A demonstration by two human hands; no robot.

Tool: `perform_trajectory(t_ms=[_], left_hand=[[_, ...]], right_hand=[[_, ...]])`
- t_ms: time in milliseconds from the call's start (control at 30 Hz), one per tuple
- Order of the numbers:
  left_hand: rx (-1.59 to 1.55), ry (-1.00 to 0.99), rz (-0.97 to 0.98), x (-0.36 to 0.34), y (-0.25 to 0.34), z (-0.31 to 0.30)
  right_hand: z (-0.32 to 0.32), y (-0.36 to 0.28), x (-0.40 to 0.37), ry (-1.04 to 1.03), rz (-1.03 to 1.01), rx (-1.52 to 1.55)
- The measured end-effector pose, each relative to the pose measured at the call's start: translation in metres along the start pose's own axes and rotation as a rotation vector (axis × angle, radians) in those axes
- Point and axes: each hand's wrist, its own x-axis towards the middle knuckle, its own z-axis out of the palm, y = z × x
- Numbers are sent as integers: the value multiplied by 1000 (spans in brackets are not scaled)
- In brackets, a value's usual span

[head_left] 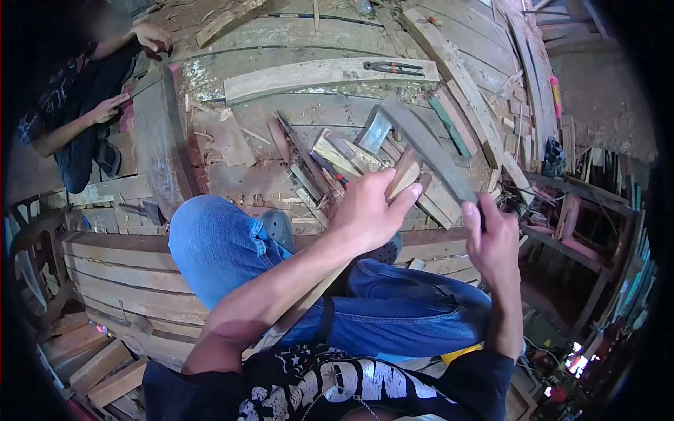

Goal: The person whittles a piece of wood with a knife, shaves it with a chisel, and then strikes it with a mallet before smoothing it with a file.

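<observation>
In my right hand [493, 235] is the handle of a hatchet [435, 151], with the fingers wrapped round its near end. The metal blade [375, 132] hangs at the far end, above the wood scraps and a little beyond the held piece. My left hand [372, 210] grips a long wooden strip [406, 172]. Its pale end sticks out past the thumb, beside the hatchet handle, and the rest runs back beneath my left forearm. Below the blade lie several loose wood offcuts [330, 151] and a tool with a red-and-black handle [340, 177].
A curved plank [295, 78] lies ahead with pincers [393, 68] on it. Long beams [463, 91] stretch along the right. At the left, another person's hand [111, 109] touches a thick board [158, 133]. A wooden frame [583, 231] stands at the right.
</observation>
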Motion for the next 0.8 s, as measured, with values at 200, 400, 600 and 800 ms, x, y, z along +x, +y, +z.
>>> perform_trajectory(t_ms=[200,400,600,800], left_hand=[[42,72,59,-2,2,-1],[121,69,6,-3,13,-3],[79,84,52,-2,10,-7],[143,105,70,-3,13,-5]], right_hand=[[3,0,-2,13,-11,-70],[6,9,1,48,33,-160],[-2,0,-1,40,181,114],[5,-4,-10,-6,46,-1]])
